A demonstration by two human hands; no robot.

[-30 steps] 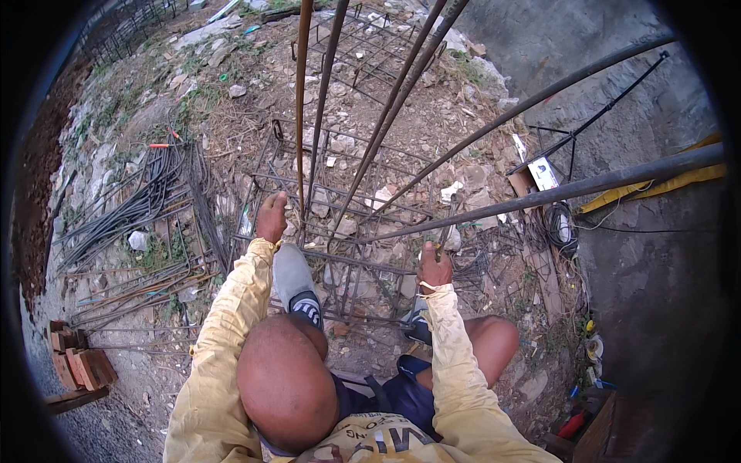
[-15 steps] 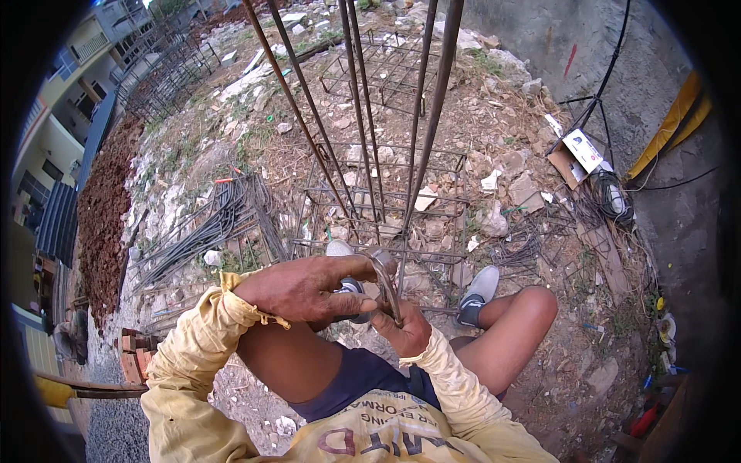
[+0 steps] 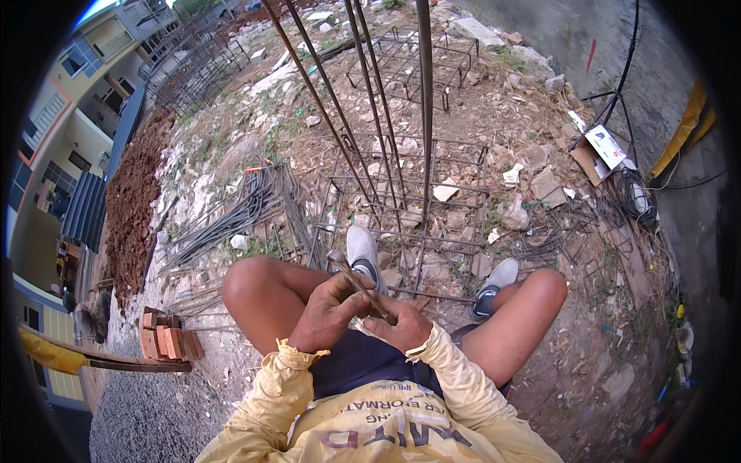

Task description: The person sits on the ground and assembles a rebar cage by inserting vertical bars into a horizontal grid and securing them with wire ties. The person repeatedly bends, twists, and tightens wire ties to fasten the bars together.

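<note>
In front of my lap, my left hand (image 3: 324, 315) is closed around a slim metal tool that looks like pincers (image 3: 337, 258). Its rounded head sticks out beyond my fingers, by the left shoe. My right hand (image 3: 403, 324) is closed at the handle end, fingers and thumb meeting there beside my left hand. My grip hides much of the tool. Upright steel bars (image 3: 427, 108) rise a little farther off from a flat rebar grid (image 3: 455, 247) on the ground.
Cut steel rods (image 3: 231, 212) lie in a pile at left, with bricks (image 3: 166, 339) nearer. Another rebar cage (image 3: 413, 69) sits farther off. At right are a carton (image 3: 602, 150), coiled cable (image 3: 637, 197) and a concrete wall (image 3: 532, 31). Rubble covers the ground.
My left hand has dropped from its raised place over the tool, back toward my lap. The tool has turned so its head points away to the left. My view has shifted slightly.
</note>
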